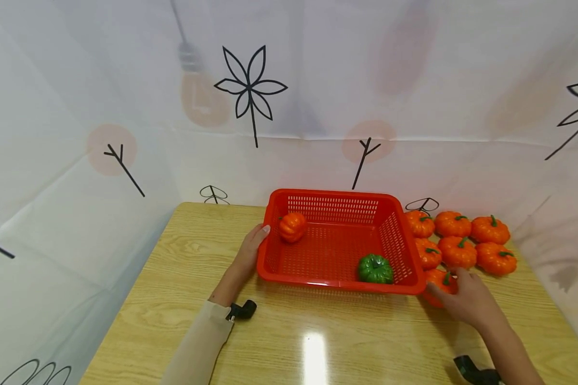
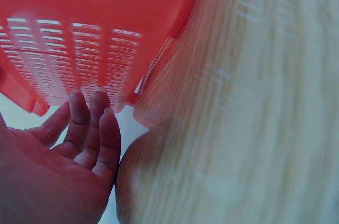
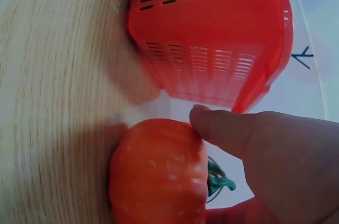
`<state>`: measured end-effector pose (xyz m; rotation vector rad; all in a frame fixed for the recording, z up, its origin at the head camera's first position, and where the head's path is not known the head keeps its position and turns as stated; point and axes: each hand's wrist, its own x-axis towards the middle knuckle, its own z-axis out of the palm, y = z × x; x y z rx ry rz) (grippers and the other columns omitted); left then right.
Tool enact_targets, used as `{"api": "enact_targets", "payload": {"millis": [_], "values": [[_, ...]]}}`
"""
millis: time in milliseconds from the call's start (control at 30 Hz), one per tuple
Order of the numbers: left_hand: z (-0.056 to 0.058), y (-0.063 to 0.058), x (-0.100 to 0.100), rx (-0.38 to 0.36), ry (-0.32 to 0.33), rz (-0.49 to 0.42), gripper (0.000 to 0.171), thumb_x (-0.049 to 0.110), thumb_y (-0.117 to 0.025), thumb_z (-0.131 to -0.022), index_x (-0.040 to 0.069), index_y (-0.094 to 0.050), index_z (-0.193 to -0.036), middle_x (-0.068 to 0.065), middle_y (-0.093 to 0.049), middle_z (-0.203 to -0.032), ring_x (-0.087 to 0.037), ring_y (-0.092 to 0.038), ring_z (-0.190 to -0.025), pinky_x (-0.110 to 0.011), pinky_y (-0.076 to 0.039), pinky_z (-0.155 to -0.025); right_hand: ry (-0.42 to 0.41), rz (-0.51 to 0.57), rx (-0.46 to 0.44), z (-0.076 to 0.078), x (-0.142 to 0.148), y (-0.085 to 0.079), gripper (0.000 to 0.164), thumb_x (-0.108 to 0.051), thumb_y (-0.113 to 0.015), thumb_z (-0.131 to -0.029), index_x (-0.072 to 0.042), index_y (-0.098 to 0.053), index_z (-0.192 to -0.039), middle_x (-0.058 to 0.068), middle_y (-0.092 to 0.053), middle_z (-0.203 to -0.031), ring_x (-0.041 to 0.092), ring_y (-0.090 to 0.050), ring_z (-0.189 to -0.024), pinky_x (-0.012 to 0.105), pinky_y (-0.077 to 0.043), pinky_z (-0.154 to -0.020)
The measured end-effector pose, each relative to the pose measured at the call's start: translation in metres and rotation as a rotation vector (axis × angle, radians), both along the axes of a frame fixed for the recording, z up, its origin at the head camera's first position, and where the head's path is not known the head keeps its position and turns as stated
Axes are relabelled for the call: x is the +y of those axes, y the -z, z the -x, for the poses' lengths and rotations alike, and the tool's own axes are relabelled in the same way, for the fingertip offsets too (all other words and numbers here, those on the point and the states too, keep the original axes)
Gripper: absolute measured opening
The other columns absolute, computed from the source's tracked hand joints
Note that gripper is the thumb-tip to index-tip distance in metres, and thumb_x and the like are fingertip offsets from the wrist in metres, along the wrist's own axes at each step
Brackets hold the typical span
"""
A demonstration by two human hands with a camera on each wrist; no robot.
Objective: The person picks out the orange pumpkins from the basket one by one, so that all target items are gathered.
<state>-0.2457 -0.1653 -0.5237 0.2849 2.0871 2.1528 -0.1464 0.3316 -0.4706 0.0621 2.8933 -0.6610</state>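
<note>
A red plastic basket [image 1: 327,286] with slotted walls stands on the table. My left hand [image 1: 252,248] is at its left side, thumb at the rim. In the left wrist view the fingers [image 2: 109,134] lie loosely against the basket's outer wall. Just past the front right corner, my right hand [image 1: 472,299] holds a toy orange pumpkin [image 1: 438,283], thumb on one side and fingers on the other. That pumpkin's green stem shows beside the thumb in the right wrist view. Inside the basket are an orange pumpkin [image 1: 293,227] at the left and a green pumpkin [image 1: 375,269] at front right.
Right of the basket, several more orange pumpkins [image 1: 457,252] sit close together in rows. The wooden table [image 1: 279,331] extends in front and to the left. A white printed cloth [image 1: 318,107] hangs behind the table.
</note>
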Motion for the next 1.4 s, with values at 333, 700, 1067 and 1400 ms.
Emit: {"api": "enact_targets", "payload": {"millis": [333,700,1067,1400], "values": [[-0.001,0.0,0.0,0.007,0.005,-0.004,0.052,0.042,-0.042,-0.113,0.006,-0.05,-0.149,-0.018,-0.065,-0.139,-0.04,-0.064,-0.125,-0.039,-0.059,-0.1,-0.011,0.019,-0.041,0.0,0.002,-0.003,0.091,-0.055,-0.057,-0.105,0.026,-0.037,-0.139,0.053,-0.047,-0.131,0.065,-0.052,-0.114,0.07,-0.05,-0.088],[-0.001,0.0,0.001,-0.001,0.003,-0.008,0.054,0.042,-0.044,-0.113,0.005,-0.05,-0.151,-0.018,-0.064,-0.141,-0.039,-0.063,-0.127,-0.039,-0.058,-0.102,0.003,-0.009,0.063,-0.004,0.004,-0.028,0.097,-0.058,-0.057,-0.105,0.032,-0.035,-0.133,0.055,-0.044,-0.123,0.064,-0.053,-0.104,0.068,-0.052,-0.078],[0.0,0.0,0.0,0.005,-0.002,0.0,0.053,0.041,-0.042,-0.113,0.004,-0.05,-0.15,-0.018,-0.064,-0.14,-0.038,-0.064,-0.125,-0.037,-0.058,-0.101,-0.091,0.03,0.3,0.011,-0.04,-0.064,0.073,-0.044,-0.07,-0.102,0.016,-0.05,-0.138,0.038,-0.057,-0.129,0.053,-0.058,-0.111,0.067,-0.052,-0.082],[0.001,0.001,0.001,-0.006,-0.003,-0.007,0.053,0.041,-0.042,-0.113,0.003,-0.05,-0.15,-0.021,-0.063,-0.142,-0.04,-0.063,-0.127,-0.045,-0.057,-0.104,-0.184,0.085,0.31,0.04,-0.095,-0.091,0.069,-0.043,-0.07,-0.102,0.011,-0.051,-0.14,0.032,-0.058,-0.131,0.048,-0.058,-0.116,0.066,-0.052,-0.093]]}}
